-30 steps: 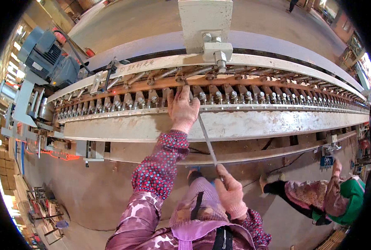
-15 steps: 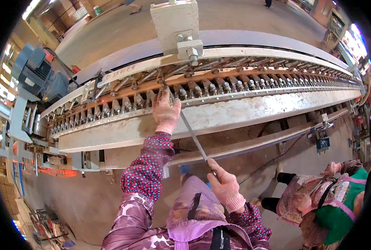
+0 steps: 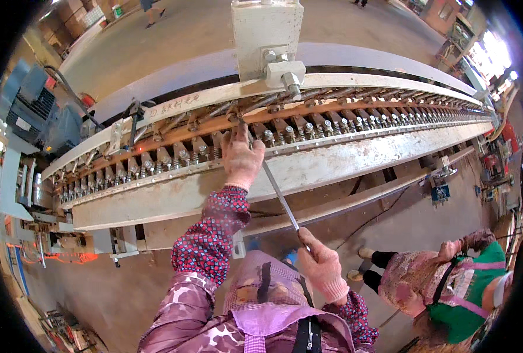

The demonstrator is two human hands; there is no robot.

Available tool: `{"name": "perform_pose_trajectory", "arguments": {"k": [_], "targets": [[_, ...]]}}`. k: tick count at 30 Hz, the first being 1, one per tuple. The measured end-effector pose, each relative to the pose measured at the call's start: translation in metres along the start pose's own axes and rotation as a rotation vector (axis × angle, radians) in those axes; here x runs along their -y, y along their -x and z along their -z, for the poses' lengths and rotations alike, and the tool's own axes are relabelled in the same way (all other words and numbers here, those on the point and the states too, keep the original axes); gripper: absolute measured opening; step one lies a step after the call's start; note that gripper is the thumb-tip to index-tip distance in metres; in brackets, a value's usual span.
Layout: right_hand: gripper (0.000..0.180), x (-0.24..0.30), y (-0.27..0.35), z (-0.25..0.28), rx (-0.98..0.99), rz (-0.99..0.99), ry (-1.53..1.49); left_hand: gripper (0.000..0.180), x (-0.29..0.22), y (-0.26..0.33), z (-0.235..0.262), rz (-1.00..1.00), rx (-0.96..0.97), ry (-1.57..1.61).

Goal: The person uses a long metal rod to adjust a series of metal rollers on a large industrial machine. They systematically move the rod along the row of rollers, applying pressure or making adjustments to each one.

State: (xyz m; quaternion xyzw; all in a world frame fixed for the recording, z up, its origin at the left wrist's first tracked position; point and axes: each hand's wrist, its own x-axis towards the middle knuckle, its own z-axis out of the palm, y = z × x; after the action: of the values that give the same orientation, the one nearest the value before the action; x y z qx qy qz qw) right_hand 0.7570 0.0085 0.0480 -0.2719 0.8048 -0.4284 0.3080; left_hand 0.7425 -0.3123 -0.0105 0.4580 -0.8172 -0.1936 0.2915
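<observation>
Both my hands wear pale pink gloves. My right hand (image 3: 323,267) is closed round the lower end of a long, thin metal rod (image 3: 282,199), low in front of my apron. The rod slants up and left to a long machine bed (image 3: 355,152). There my left hand (image 3: 243,160) is closed about its upper part, fingers pointing away from me. The left fingertips lie at a row of spring-loaded bolts (image 3: 309,128) and dark brackets along the bed. My left hand hides much of the rod's upper end, so its exact contact cannot be seen.
A pale upright block (image 3: 266,41) with a large bolt rises behind the row. At the left end is a blue-grey motor (image 3: 41,115). A co-worker in a green top (image 3: 479,294) is at the lower right. A lower rail (image 3: 355,203) runs beneath the bed.
The view has shifted, so the machine's left end sits farther left and lower. Both hands keep their hold on the rod. The co-worker's posture has changed slightly.
</observation>
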Motion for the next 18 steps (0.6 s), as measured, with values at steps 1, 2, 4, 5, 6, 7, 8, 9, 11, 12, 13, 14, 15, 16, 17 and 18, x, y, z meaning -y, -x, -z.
{"name": "perform_pose_trajectory", "arguments": {"k": [1, 2, 4, 5, 6, 7, 8, 9, 11, 12, 13, 14, 15, 16, 17, 18], "targets": [[0.048, 0.014, 0.008, 0.002, -0.02, 0.043, 0.065, 0.061, -0.003, 0.003, 0.006, 0.021, 0.019, 0.017], [0.048, 0.022, 0.014, 0.001, -0.039, 0.085, 0.132, 0.061, -0.002, 0.007, 0.012, 0.043, 0.037, 0.033], [0.046, 0.022, 0.026, 0.002, -0.06, 0.112, 0.178, 0.064, 0.012, 0.014, 0.013, -0.039, 0.001, 0.129], [0.046, 0.027, 0.03, 0.002, -0.053, 0.106, 0.202, 0.064, 0.019, 0.018, 0.013, -0.051, -0.027, 0.121], [0.046, 0.033, 0.031, 0.002, -0.042, 0.102, 0.224, 0.063, 0.023, 0.02, 0.018, -0.059, -0.057, 0.109], [0.044, 0.047, 0.032, 0.004, 0.034, 0.0, 0.164, 0.063, 0.023, 0.022, 0.021, -0.025, -0.062, 0.088], [0.043, 0.051, 0.032, 0.002, 0.018, 0.003, 0.203, 0.062, 0.022, 0.019, 0.023, -0.028, -0.015, 0.091], [0.043, 0.054, 0.032, -0.001, -0.002, 0.005, 0.243, 0.062, 0.015, 0.012, 0.028, -0.033, 0.032, 0.096], [0.043, 0.068, 0.031, -0.008, 0.019, -0.043, 0.339, 0.058, 0.025, 0.012, 0.019, -0.05, -0.043, 0.102], [0.043, 0.079, 0.026, -0.01, 0.041, -0.101, 0.397, 0.058, 0.025, 0.009, 0.02, -0.04, -0.031, 0.11], [0.042, 0.085, 0.024, -0.012, 0.055, -0.167, 0.46, 0.057, 0.022, 0.004, 0.02, -0.032, -0.013, 0.127], [0.042, 0.08, 0.022, -0.015, 0.007, -0.084, 0.437, 0.057, 0.019, -0.002, 0.02, -0.024, 0.005, 0.144], [0.041, 0.069, 0.026, -0.019, -0.038, -0.01, 0.411, 0.058, 0.013, -0.004, 0.026, -0.003, 0.046, 0.162], [0.041, 0.067, 0.028, -0.022, -0.068, 0.032, 0.363, 0.059, 0.012, -0.006, 0.03, 0.0, 0.076, 0.178], [0.04, 0.064, 0.031, -0.025, -0.094, 0.073, 0.316, 0.059, 0.012, -0.006, 0.033, 0.002, 0.106, 0.195], [0.04, 0.065, 0.034, -0.028, -0.09, 0.085, 0.28, 0.059, 0.013, -0.006, 0.036, 0.007, 0.129, 0.207]]}}
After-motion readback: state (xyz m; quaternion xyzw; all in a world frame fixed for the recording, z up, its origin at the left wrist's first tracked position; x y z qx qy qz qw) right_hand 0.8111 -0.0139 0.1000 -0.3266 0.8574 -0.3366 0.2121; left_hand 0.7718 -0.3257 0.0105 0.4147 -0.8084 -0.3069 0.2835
